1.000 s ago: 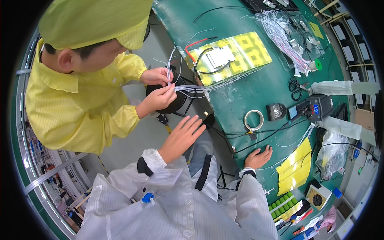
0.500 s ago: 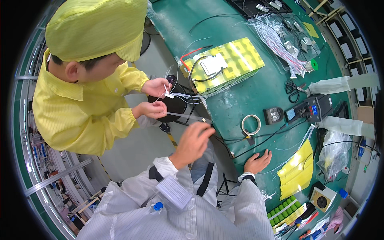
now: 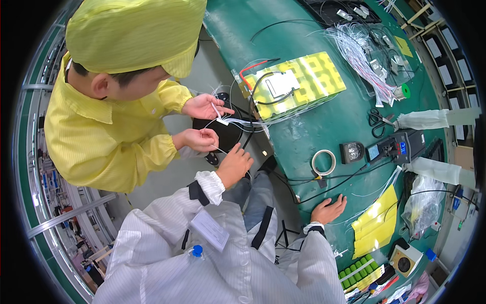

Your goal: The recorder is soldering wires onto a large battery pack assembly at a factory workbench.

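At the table's left edge, over the gap between two people: one white wire [image 3: 219, 149], held in common.

Left hand [image 3: 235, 166]: fingers drawn together, seemingly pinched on the wire, which runs in at the fingertips; the contact itself is partly hidden. Right hand [image 3: 329, 209]: laid on the green table [image 3: 329, 121], fingers a little apart, nothing seen in its grasp; a tape roll [image 3: 313, 162] and a yellow sheet [image 3: 374, 225] lie near.

Co-worker's near hand [image 3: 201, 139]: closed about the wire's other part. Co-worker's far hand [image 3: 205, 107]: palm up, fingers spread, beside a white connector [image 3: 222, 121].

Handling, as judged: a light, steady pinch suits so thin a lead; best kept just straight, without a tug toward the connector, and clear of the neighbouring strands. The right hand may well serve as a prop.

Appearance: wire slim, pale, smooth so far as it shows; its ends cannot be made out. Connector small, blocky, white, joined to a loose bundle [image 3: 253, 123] of similar strands running along the near side of a yellow pack [image 3: 316, 76]. Pack boxy, shiny, patterned, with one red lead [image 3: 243, 77] and black leads [image 3: 259, 81].
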Tool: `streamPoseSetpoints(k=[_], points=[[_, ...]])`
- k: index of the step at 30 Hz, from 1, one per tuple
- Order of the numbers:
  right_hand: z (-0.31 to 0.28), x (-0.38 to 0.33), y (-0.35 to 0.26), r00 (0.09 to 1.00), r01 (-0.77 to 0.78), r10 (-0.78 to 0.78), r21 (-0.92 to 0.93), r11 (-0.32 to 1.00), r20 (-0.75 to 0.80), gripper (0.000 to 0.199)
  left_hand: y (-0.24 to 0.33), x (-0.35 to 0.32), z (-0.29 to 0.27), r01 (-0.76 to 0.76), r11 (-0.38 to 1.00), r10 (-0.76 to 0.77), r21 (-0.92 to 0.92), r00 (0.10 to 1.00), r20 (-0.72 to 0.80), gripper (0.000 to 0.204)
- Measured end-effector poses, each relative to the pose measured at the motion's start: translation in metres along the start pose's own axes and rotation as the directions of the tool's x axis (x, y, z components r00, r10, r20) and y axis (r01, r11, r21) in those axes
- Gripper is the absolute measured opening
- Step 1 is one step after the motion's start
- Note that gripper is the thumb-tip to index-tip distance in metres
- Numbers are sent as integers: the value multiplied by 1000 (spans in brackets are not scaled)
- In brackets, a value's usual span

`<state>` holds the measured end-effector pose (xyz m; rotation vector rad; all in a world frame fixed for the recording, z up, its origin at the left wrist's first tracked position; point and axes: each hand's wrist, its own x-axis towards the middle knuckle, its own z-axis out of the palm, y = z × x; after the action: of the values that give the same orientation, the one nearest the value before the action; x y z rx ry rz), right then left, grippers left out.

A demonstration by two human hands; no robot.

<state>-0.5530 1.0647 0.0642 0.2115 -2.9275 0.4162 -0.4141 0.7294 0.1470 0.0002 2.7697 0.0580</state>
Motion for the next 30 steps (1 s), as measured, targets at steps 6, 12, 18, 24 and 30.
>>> streamPoseSetpoints(k=[6,12,18,24,30], points=[[2,2,-2,1000,2,-2,-9,1000,7,43,-7,13,-1,194,977,-136,-92,891,433,19],[3,3,0,1000,2,-2,-5,1000,0,42,-17,26,-63,-112,895,-18,-432,959,-284,17],[0,4,0,1000,2,-2,-6,1000,20,42,-38,52,-96,-168,744,-305,-647,776,-552,10],[0,2,0,999,47,-46,-17,999,21,44,-47,62,-105,-112,609,-552,-786,651,-521,11],[1,1,3,998,44,-44,-15,999,42,42,-36,64,-105,-110,626,-602,-772,562,-567,7]])
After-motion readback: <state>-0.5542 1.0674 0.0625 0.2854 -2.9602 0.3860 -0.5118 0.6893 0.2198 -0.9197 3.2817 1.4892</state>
